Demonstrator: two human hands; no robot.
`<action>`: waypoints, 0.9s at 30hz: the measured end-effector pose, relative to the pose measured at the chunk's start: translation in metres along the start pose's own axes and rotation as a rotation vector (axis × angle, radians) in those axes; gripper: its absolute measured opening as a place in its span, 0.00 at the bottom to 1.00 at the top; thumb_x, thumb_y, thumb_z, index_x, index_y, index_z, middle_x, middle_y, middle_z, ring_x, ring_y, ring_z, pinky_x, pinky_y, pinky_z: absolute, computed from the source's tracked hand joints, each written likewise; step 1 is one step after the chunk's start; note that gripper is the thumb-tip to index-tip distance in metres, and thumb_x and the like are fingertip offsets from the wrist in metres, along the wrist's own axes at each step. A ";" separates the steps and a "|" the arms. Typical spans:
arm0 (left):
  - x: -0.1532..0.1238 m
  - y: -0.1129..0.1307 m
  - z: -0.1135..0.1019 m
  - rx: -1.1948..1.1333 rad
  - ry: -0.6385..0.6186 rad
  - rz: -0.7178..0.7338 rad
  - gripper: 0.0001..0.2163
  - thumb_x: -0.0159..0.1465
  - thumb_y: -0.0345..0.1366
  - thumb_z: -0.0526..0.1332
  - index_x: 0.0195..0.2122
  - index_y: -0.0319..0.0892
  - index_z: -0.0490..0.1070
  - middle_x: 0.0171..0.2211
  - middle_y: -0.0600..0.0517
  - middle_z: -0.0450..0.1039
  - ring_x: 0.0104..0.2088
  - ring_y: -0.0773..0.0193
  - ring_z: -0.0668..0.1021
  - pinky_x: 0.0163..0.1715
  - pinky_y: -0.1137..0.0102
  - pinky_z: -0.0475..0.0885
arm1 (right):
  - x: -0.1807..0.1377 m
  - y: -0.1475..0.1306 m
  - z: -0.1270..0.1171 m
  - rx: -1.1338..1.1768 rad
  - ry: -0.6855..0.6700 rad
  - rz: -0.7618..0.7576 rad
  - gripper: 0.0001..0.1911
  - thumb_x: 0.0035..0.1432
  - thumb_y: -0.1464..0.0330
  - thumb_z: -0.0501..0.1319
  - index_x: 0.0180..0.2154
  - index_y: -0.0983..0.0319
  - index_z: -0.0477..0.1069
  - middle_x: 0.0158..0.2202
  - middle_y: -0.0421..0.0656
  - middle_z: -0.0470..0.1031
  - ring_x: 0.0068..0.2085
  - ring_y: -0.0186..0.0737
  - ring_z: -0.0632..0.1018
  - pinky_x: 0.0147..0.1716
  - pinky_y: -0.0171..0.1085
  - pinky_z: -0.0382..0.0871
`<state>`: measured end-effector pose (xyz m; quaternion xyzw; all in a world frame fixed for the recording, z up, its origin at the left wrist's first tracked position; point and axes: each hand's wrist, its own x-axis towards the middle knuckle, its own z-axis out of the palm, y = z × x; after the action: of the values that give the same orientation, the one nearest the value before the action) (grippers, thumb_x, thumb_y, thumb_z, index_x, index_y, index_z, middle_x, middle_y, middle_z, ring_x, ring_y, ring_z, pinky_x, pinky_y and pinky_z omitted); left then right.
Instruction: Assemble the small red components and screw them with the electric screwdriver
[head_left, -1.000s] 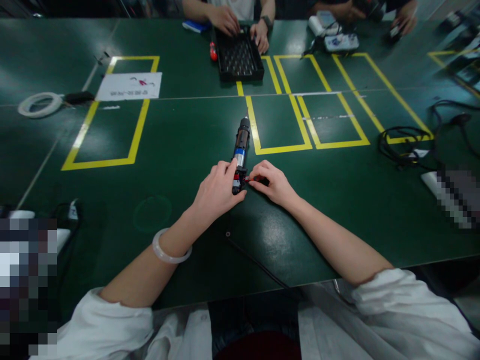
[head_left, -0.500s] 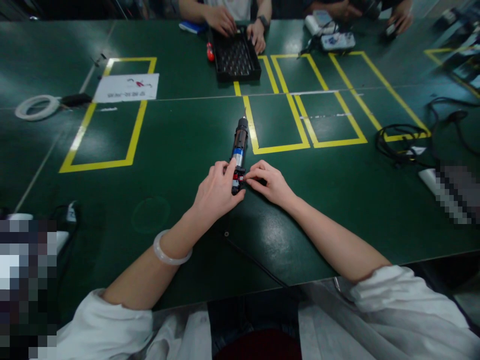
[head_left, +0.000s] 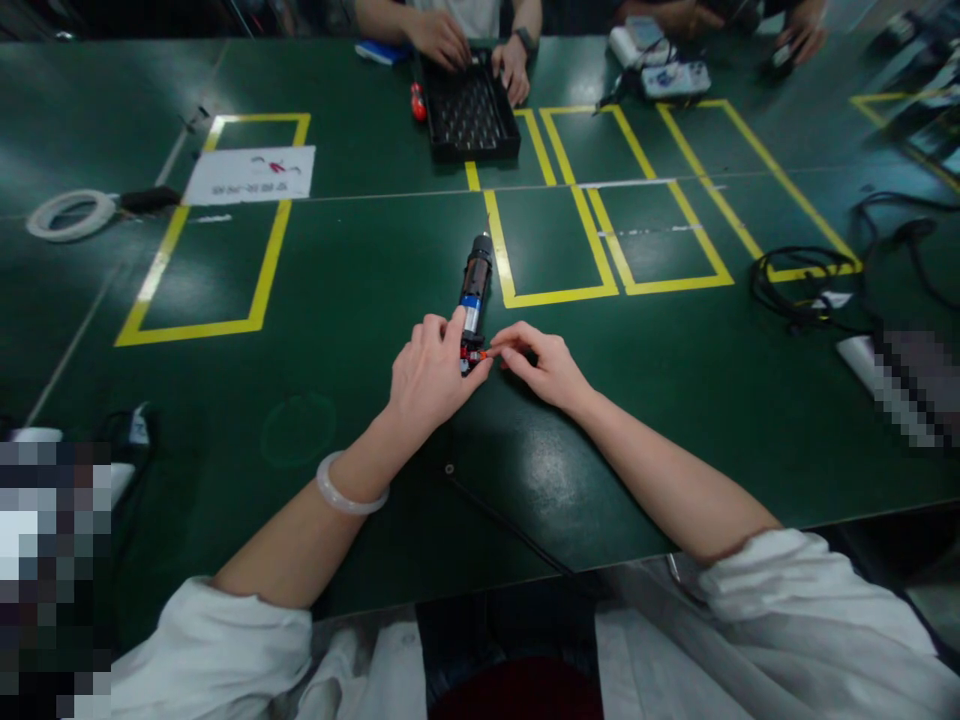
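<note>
A slim cylindrical motor assembly lies on the green table, its dark end with a thin metal tip pointing away from me. Its middle is blue and silver, and small red parts show at the near end. My left hand is closed around the near end from the left, thumb below and index finger along the top. Beside the red parts, my right hand has its fingers curled, with the fingertips touching an orange-red bit. What exactly they pinch is too small to make out.
Across the table, a person's hands work at a black tray beside a red-handled tool. A printed sheet and a white coil lie left, coiled black cable right. A thin black cable runs before me.
The near end of the motor assembly has moved slightly up and left with my left hand. An orange-red bit now shows at my right fingertips, and the right thumb has drawn back a little.
</note>
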<state>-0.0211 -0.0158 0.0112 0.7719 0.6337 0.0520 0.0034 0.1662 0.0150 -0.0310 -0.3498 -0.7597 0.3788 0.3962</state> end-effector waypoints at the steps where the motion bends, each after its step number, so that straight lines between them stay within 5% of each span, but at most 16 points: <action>1: 0.000 -0.002 0.000 0.003 -0.003 0.000 0.32 0.68 0.50 0.56 0.68 0.39 0.54 0.52 0.38 0.66 0.49 0.48 0.72 0.43 0.61 0.73 | 0.000 0.000 0.000 -0.004 -0.007 -0.010 0.07 0.64 0.70 0.57 0.44 0.61 0.71 0.38 0.42 0.82 0.34 0.35 0.79 0.38 0.36 0.73; 9: 0.001 -0.038 -0.007 0.053 -0.024 -0.025 0.31 0.68 0.51 0.52 0.69 0.41 0.54 0.53 0.36 0.65 0.50 0.43 0.72 0.44 0.57 0.73 | 0.001 -0.003 -0.001 -0.046 -0.014 0.021 0.07 0.63 0.69 0.58 0.42 0.61 0.71 0.36 0.42 0.79 0.35 0.36 0.78 0.37 0.36 0.72; 22: -0.001 -0.179 -0.021 -0.020 -0.038 -0.461 0.38 0.66 0.60 0.48 0.69 0.38 0.52 0.62 0.32 0.55 0.59 0.34 0.65 0.53 0.42 0.66 | 0.001 0.000 -0.001 -0.038 0.001 0.033 0.06 0.63 0.70 0.59 0.41 0.62 0.73 0.34 0.42 0.79 0.33 0.34 0.77 0.36 0.35 0.70; 27: -0.010 -0.210 -0.019 -0.065 0.035 -0.575 0.37 0.64 0.62 0.49 0.68 0.45 0.54 0.62 0.38 0.56 0.58 0.37 0.63 0.54 0.42 0.63 | 0.001 -0.001 -0.002 -0.060 -0.009 0.046 0.06 0.63 0.70 0.59 0.40 0.62 0.73 0.34 0.41 0.79 0.33 0.34 0.77 0.35 0.35 0.70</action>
<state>-0.2298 0.0144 0.0149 0.5590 0.8244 0.0826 0.0317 0.1669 0.0158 -0.0287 -0.3772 -0.7642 0.3666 0.3733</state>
